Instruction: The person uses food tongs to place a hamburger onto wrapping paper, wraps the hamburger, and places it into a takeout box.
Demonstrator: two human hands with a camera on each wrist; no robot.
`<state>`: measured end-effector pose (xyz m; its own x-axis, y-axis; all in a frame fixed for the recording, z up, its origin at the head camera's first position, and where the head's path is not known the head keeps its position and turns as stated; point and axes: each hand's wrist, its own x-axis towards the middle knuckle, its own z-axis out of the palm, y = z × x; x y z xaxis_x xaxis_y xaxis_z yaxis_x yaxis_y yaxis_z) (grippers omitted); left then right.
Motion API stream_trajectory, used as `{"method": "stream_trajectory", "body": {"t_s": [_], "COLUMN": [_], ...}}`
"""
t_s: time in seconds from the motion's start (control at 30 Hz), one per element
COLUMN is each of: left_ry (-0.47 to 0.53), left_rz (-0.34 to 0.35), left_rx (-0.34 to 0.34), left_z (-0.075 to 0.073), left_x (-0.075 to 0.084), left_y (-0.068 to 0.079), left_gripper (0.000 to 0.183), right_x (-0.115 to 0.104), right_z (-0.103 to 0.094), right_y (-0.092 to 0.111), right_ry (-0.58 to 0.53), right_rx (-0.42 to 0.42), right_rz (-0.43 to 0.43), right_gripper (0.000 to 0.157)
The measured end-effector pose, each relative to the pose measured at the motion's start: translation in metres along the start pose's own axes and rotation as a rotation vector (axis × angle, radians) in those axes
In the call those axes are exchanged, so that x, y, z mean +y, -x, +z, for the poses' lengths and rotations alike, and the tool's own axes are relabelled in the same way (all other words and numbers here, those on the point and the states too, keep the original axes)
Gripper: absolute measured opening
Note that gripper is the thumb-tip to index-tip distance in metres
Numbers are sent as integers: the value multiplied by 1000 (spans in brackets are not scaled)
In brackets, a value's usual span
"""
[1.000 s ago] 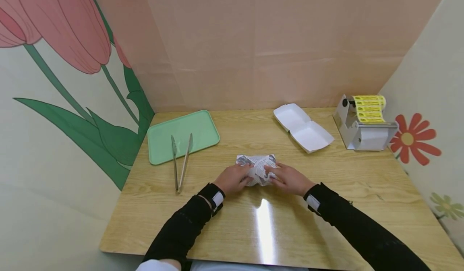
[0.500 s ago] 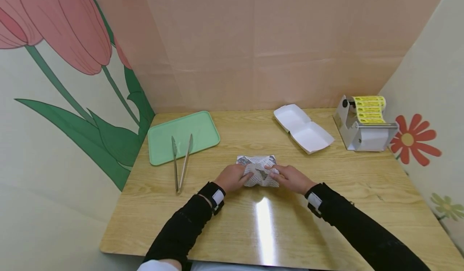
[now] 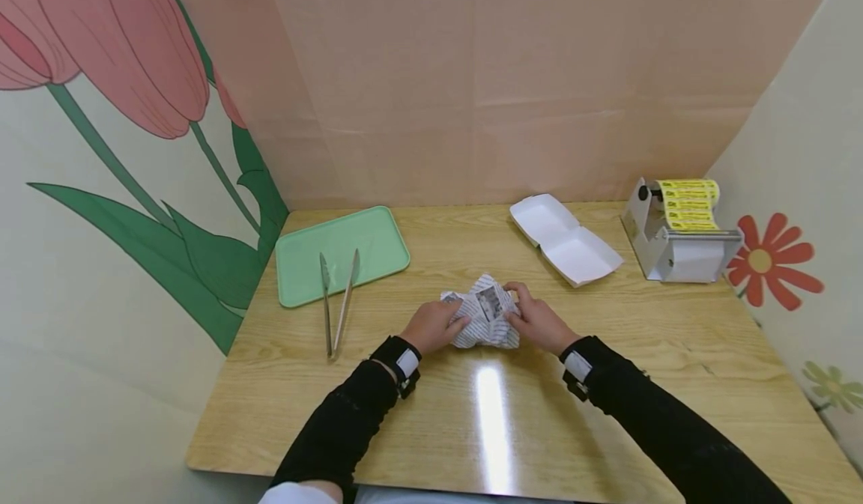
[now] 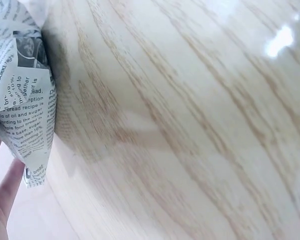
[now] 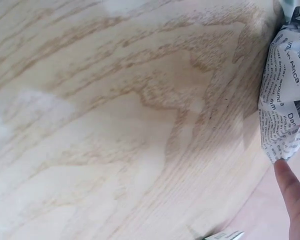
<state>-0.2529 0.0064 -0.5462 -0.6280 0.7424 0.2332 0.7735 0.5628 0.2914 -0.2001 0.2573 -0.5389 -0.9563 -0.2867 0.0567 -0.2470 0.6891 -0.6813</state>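
A bundle wrapped in newsprint-patterned paper (image 3: 484, 333) lies on the wooden table in front of me; what is inside is hidden. My left hand (image 3: 431, 327) grips its left end, thumb on top. At the right end, my right hand (image 3: 542, 326) pinches the paper between thumb and fingers, and a flap stands up near it. Close up in the left wrist view, the printed paper (image 4: 27, 110) shows folds and a pointed lower corner by a finger. Another pointed corner of the paper (image 5: 282, 90) touches a fingertip in the right wrist view.
To the left, metal tongs (image 3: 344, 305) lean over the edge of a green tray (image 3: 377, 238). An opened white clamshell box (image 3: 580, 253) lies behind the bundle to the right. A label dispenser (image 3: 694, 257) with a yellow roll stands at the back right.
The right end of the paper has been lifted and folded, so a flap now rises toward the back. My right hand has shifted slightly up; my left hand stays nearly in place.
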Motion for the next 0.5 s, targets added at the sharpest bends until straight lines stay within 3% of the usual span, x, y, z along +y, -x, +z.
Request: {"method": "stream_trajectory", "body": {"t_s": [0.37,0.5], "left_ry": [27,49], "left_rz": [-28,-45], "left_rx": [54,78], "left_z": [5,7], "left_x": [1,2], "left_y": [1,1], "left_gripper": [32,32], "right_x": [-4,-4], "right_z": [5,6], "right_y": [1,0], "right_ry": [11,80], "right_rx": [53,68], "right_rz": [-44,-88], "right_gripper": [39,39]}}
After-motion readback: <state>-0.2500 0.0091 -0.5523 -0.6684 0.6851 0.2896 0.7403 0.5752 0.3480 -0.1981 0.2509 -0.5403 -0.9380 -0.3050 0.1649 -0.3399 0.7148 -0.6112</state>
